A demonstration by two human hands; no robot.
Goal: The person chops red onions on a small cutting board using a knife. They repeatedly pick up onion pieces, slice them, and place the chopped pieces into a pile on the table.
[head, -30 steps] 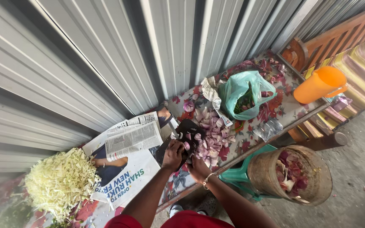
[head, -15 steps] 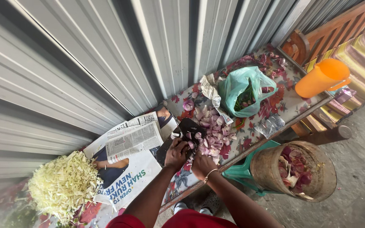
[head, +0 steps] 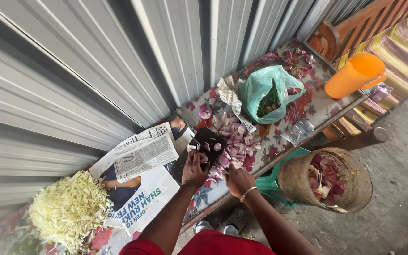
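My left hand (head: 195,169) presses down on a piece of purple onion on a dark cutting board (head: 209,137), fingers curled around it. My right hand (head: 238,181), with a bracelet at the wrist, is at the table's front edge just right of the board, fingers curled; what it holds is hidden. A heap of cut purple onion pieces (head: 232,141) lies on the board's right side and spills onto the flowered tablecloth (head: 313,106).
Newspaper sheets (head: 140,163) lie left of the board, and a pile of shredded cabbage (head: 69,208) beyond them. A green plastic bag (head: 267,94) and an orange jug (head: 353,75) stand to the right. A basket of onion peels (head: 324,179) sits on the floor. A corrugated metal wall (head: 119,61) runs behind.
My right hand has drawn away from the left hand, down and to the right toward the table edge. The left hand stays on the board. The view has shifted slightly.
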